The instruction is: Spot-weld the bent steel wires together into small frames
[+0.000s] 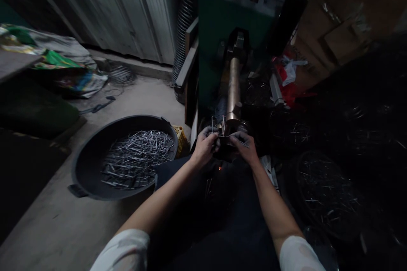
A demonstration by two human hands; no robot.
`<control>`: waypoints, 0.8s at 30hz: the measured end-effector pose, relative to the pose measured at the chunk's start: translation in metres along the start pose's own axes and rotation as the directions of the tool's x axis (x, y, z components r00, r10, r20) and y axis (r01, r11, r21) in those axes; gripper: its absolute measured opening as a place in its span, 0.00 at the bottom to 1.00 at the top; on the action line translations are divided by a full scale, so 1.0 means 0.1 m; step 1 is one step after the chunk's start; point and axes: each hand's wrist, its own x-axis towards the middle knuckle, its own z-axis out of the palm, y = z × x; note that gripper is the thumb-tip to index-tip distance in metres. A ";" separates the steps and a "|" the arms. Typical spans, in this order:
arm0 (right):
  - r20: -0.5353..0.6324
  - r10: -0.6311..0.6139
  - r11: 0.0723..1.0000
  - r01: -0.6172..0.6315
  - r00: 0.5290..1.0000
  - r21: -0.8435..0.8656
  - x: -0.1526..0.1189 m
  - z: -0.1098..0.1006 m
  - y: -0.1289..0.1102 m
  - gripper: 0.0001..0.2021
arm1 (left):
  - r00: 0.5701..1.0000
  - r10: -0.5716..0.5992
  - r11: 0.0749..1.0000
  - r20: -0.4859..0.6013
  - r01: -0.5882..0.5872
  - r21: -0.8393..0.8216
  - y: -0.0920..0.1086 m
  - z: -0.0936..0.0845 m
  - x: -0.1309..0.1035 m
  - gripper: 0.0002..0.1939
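Note:
My left hand (206,144) pinches a thin bent metal wire (213,123), whose ends stand up in front of the fingers. My right hand (244,144) is closed at the other side, with a short metal rod (242,143) lying along its fingers. Between both hands runs a small dark piece, too dim to name. Just above them a thick copper-coloured electrode arm (234,87) reaches out of a green machine that looks like a spot welder (213,25). Small orange sparks (219,168) glow below the hands.
A large black tub (92,148) full of short metal rods (140,159) stands at the left, a yellow crate (179,139) behind it. More wire pieces (327,190) lie in a dark container at the right. Cardboard boxes (346,38) rise at the back right.

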 end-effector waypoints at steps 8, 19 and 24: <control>-0.014 0.062 0.991 -0.060 0.998 0.120 -0.03 -0.02 0.05 0.10 | 0.999 0.042 0.999 -0.021 -0.042 -0.001 -0.05 -0.01 0.07 0.15; -0.008 0.443 0.861 -0.422 0.897 0.284 -1.09 -0.53 0.30 0.15 | 0.925 0.062 0.998 -0.375 -0.046 0.053 0.20 -0.83 -0.61 0.16; 0.112 0.525 0.851 -0.522 0.844 -0.056 -1.34 -0.73 0.14 0.18 | 0.878 0.054 0.985 -0.475 0.031 0.169 0.13 -1.24 -1.07 0.21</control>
